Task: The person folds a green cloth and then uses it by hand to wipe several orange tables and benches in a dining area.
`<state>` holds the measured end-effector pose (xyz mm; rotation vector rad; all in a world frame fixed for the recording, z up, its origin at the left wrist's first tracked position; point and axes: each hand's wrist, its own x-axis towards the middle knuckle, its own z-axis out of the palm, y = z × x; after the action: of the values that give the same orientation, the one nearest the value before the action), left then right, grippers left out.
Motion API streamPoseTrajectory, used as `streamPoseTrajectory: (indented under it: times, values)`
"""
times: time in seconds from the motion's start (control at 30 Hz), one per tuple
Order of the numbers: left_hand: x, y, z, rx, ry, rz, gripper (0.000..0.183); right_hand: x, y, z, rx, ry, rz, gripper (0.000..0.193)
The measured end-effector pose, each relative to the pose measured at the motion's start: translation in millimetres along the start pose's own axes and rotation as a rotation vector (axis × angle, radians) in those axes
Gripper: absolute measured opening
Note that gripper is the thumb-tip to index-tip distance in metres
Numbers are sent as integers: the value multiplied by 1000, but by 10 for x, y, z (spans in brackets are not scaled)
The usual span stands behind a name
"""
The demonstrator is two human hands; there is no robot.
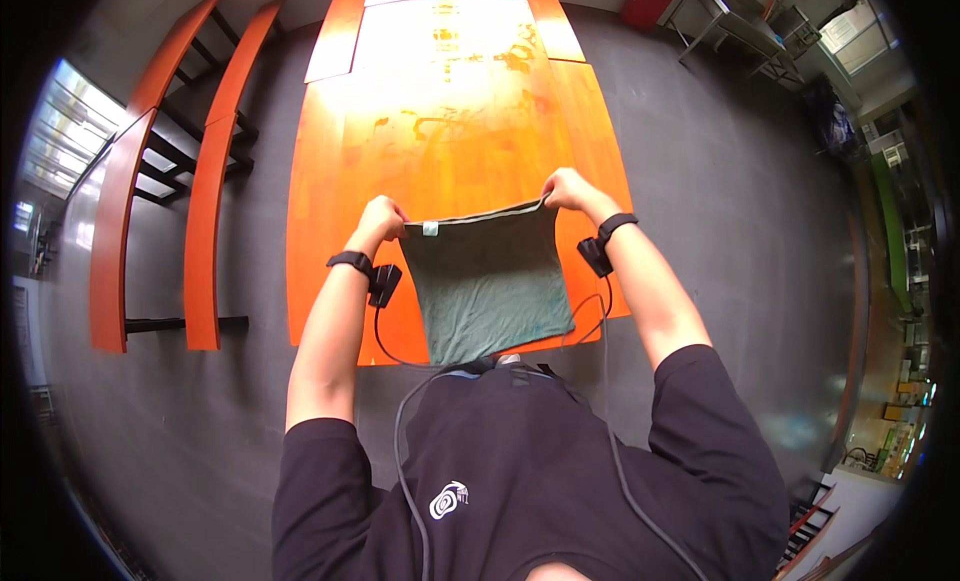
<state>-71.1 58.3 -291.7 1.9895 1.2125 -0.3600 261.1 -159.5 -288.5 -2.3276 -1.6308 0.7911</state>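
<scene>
I saw a grey-green cloth (490, 291) spread over the six o'clock end of the orange table (460, 161). The person's left hand (382, 219) pinched its eleven o'clock corner, close to a pale tag (430, 228); the right hand (573, 189), well apart, was clamped on its one o'clock corner. Orange benches (205, 201) stood toward ten o'clock.

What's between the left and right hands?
In the head view, a green cloth spans from the left hand to the right hand, with a small pale tag on its far edge, nearer the left hand.
</scene>
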Motion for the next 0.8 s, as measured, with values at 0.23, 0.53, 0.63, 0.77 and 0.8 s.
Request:
streamPoseTrajectory:
  times: [0.23,0.53,0.63,0.77,0.8]
  values:
    - [-567,548,-767,-60,222,119,23,-221,-293,-932,110,298,-78,25]
    - [-1447,438,-414,165,792,575,10,-1135,-438,-847,-24,694,-433,14]
    - [-1568,54,125,140,793,713,2,-1459,-403,-299,-135,690,-537,9]
    - [-1777,-607,1157,238,593,572,3,-1956,-170,873,-181,443,-493,10]
    - [-1869,-770,1406,239,523,525,2,-2095,-66,1226,-193,334,-479,11]
